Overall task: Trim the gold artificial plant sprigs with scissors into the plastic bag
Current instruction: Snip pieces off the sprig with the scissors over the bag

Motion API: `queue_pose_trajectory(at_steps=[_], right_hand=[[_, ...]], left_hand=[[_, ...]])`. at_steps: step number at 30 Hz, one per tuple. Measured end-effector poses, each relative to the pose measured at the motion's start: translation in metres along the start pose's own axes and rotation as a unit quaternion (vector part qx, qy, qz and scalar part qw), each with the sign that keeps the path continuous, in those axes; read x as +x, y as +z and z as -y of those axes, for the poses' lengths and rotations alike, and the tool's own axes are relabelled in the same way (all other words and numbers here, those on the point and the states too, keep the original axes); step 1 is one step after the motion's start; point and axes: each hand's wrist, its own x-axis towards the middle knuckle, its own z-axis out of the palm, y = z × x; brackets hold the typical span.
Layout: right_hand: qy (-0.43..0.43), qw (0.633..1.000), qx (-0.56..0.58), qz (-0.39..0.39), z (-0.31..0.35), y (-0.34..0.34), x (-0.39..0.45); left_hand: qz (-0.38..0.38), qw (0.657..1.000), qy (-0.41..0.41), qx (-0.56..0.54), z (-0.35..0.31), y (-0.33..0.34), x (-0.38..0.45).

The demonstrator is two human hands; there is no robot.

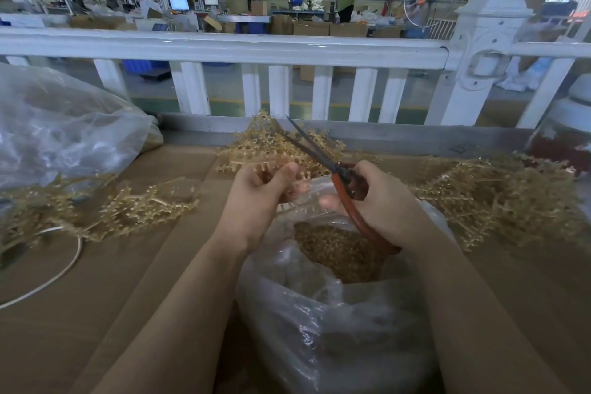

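Left hand [256,198] pinches gold sprig [265,147] | right hand [380,198] grips scissors [323,157] — blades apart | above plastic bag [319,313]

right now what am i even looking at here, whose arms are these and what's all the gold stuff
There is one picture, taken by a wide-angle camera worn on a person's head, looking forward and down, so the bare arms are that person's own. No machine is involved.

The left hand holds a gold artificial plant sprig above the open clear plastic bag, which already contains gold trimmed bits.

The right hand has its grip on red-handled scissors, whose dark blades stand open and point up into the sprig.

More loose gold sprigs lie on the brown cardboard-covered surface on both sides. A second clear bag sits at far left, with a white railing behind.
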Motion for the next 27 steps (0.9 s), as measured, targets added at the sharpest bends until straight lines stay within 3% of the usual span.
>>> queue_pose_trajectory(at_steps=[7, 27], right_hand=[[-0.023, 0.999, -0.036, 0.023, -0.0016, 0.0027, -0.0019], [-0.068, 0.993, -0.090, -0.029, -0.0111, 0.0064, -0.0010]], left_hand=[[-0.009, 1.000, 0.010, 0.000, -0.0048, -0.0046, 0.0005], [0.003, 0.998, -0.030, -0.056, 0.0015, -0.0044, 0.0018]])
